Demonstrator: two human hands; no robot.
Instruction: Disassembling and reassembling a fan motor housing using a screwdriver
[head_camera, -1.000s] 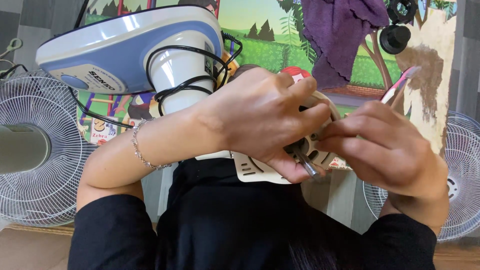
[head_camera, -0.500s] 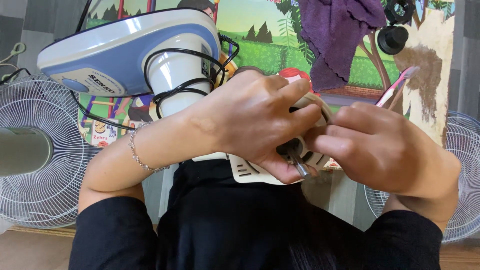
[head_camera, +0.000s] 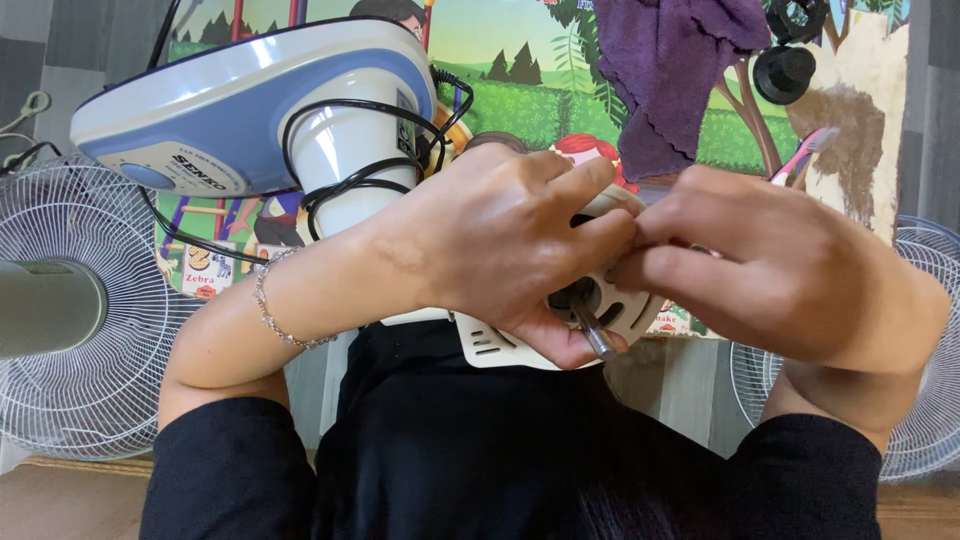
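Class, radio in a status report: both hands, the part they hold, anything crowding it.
Left hand and right hand both clamped on cream fan motor housing. Metal shaft pokes out below. Fan base, black cord crowd the left.

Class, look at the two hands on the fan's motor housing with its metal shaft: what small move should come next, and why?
Probably steady the cream motor housing with the left hand while the right hand works at the front by the metal shaft. Both hands already close around the housing, the shaft sticks out toward the camera, and the fan base lies tipped on the mat.
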